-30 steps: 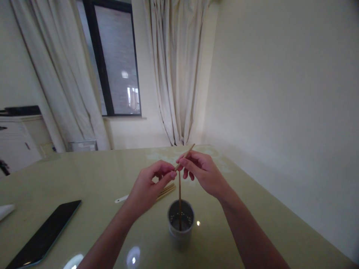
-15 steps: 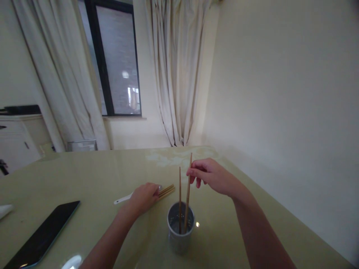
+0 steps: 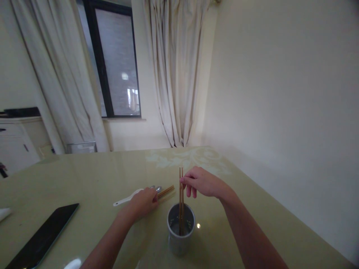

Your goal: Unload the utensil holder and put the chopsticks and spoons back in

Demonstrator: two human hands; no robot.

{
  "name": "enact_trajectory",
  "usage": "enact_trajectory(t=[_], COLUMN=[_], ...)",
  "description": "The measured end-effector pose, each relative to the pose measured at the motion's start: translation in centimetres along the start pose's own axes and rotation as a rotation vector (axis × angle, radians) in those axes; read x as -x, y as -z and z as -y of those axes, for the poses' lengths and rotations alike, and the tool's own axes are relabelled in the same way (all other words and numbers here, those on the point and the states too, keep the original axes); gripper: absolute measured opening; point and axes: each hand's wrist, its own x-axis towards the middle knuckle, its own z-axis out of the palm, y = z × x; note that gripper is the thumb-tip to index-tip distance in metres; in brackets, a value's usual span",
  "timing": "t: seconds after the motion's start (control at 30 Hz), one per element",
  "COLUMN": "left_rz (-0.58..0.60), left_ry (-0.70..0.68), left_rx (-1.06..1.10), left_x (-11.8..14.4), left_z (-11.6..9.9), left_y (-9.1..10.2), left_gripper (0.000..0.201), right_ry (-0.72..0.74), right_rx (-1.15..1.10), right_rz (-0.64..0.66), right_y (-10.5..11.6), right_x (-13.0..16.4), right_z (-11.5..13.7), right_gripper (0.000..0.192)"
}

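Observation:
A grey cup (image 3: 180, 246) stands upright on the table, with two wooden chopsticks inside it. My right hand (image 3: 200, 182) pinches the upper part of the right-hand chopstick (image 3: 183, 198), whose lower end is down in the cup. The other chopstick (image 3: 180, 188) rises close beside it. To the left of the cup, my left hand (image 3: 143, 203) is closed over a small bundle of chopsticks (image 3: 166, 191) low at the table; their ends stick out to the right. A white spoon (image 3: 122, 201) and shiny metal spoon heads (image 3: 158, 188) show around that hand, partly covered by it.
A black tablet-like slab (image 3: 45, 235) lies on the glossy greenish table (image 3: 112, 172) at the left. A white object (image 3: 73, 263) is cut off at the bottom edge, another (image 3: 4, 213) at the left edge. The wall (image 3: 280, 130) runs along the table's right side.
My right hand has moved left and slightly down, bringing its chopstick upright next to the other one. My left hand has shifted slightly; fewer chopsticks and more of the spoons show around it.

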Motion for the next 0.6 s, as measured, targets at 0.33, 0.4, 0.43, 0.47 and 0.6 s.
enact_trajectory(t=[0.33, 0.4, 0.43, 0.47, 0.6], left_rz=[-0.304, -0.405, -0.436, -0.451, -0.414], left_ry=[-0.268, -0.328, -0.346, -0.354, -0.4], left_rx=[0.618, 0.682, 0.696, 0.707, 0.724], left_x=[3.6, 4.6, 5.1, 5.4, 6.0], left_z=[-3.0, -4.7, -5.6, -6.4, -7.9], left_y=[7.6, 8.5, 8.7, 8.8, 8.7], left_gripper=[0.026, 0.026, 0.025, 0.025, 0.028], right_ry=[0.15, 0.262, 0.305, 0.336, 0.39], right_rx=[-0.088, -0.207, -0.267, -0.316, -0.387], right_rz=[-0.322, -0.385, -0.389, -0.386, -0.419], right_y=[1.1, 1.0, 0.8, 0.6, 0.5], right_x=[2.1, 2.5, 2.5, 2.6, 2.5], right_z=[2.2, 3.1, 3.5, 3.7, 3.7], right_gripper=[0.036, 0.031, 0.029, 0.029, 0.032])
